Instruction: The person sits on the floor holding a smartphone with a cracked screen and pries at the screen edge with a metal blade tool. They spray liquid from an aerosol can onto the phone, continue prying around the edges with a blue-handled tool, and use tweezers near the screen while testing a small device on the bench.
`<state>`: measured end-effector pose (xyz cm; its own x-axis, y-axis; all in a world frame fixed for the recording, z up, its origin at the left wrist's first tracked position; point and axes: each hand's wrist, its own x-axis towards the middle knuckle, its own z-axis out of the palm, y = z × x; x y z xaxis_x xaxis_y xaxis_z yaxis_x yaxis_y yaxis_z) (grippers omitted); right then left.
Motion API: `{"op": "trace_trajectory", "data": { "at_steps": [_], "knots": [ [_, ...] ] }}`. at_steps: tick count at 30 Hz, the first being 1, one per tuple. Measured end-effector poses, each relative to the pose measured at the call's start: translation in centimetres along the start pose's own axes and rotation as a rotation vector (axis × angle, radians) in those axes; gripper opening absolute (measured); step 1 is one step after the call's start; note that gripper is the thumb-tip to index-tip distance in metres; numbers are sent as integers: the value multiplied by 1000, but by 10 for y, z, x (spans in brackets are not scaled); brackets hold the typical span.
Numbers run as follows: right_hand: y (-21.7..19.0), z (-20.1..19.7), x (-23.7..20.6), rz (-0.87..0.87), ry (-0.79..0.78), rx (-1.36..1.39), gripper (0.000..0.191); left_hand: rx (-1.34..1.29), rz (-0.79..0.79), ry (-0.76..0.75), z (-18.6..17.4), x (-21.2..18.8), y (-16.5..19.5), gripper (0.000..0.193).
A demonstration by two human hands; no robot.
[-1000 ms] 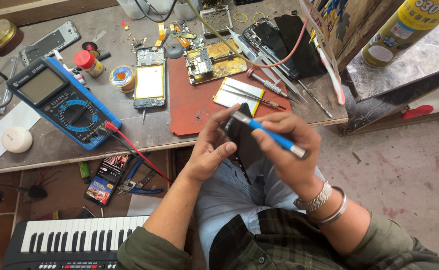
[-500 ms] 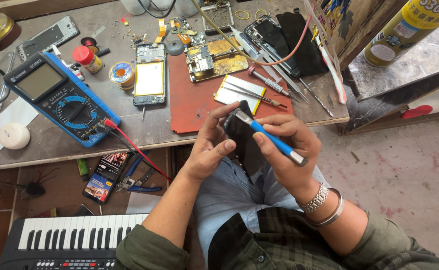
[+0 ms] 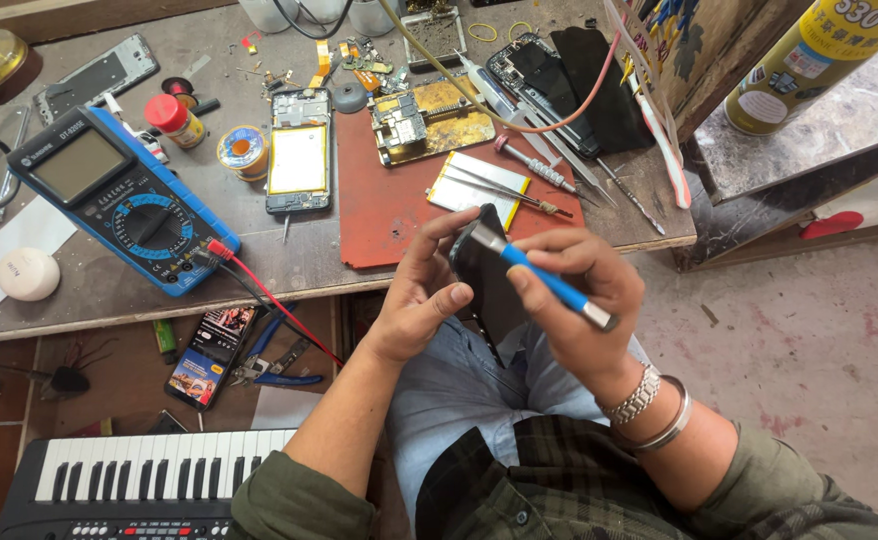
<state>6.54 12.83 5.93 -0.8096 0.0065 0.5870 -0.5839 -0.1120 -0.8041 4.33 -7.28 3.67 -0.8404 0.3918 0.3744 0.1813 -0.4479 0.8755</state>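
My left hand (image 3: 421,292) grips a dark phone body (image 3: 487,278) from its left side, holding it upright over my lap, just off the front edge of the workbench (image 3: 99,290). My right hand (image 3: 579,290) holds a blue-handled screwdriver (image 3: 544,277) with a silver end cap. Its tip rests against the top of the phone body. Metal bracelets sit on my right wrist. The lower part of the phone body is hidden between my hands.
On the bench lie a red mat (image 3: 399,200), an opened phone with a yellow battery (image 3: 298,150), a circuit board on a gold plate (image 3: 429,120), a blue multimeter (image 3: 124,200) with red lead, tweezers and screwdrivers (image 3: 539,170). A keyboard (image 3: 149,485) and pliers (image 3: 269,365) lie below.
Both hands and the phone body stay in about the same place. The screwdriver has tilted slightly, its tip staying at the top of the phone body.
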Motion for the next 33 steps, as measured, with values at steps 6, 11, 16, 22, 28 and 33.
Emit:
{"op": "trace_trajectory", "data": {
  "at_steps": [6, 11, 16, 22, 28, 33],
  "knots": [
    [4, 0, 3, 70, 53, 29, 14, -16, -1, 3, -1, -1, -1, 76],
    [5, 2, -1, 35, 13, 34, 16, -30, -12, 7, -2, 0, -1, 77],
    [7, 2, -1, 37, 43, -49, 15, 6, 9, 19, -1, 0, -2, 76],
    [7, 7, -4, 34, 20, -7, 17, -38, -3, 15, -1, 0, -2, 74],
    [7, 4, -1, 21, 26, -44, 17, -65, -5, 5, 0, 1, -1, 75],
    [6, 5, 0, 82, 70, -11, 15, 8, -37, 51, -2, 1, -1, 79]
  ]
}}
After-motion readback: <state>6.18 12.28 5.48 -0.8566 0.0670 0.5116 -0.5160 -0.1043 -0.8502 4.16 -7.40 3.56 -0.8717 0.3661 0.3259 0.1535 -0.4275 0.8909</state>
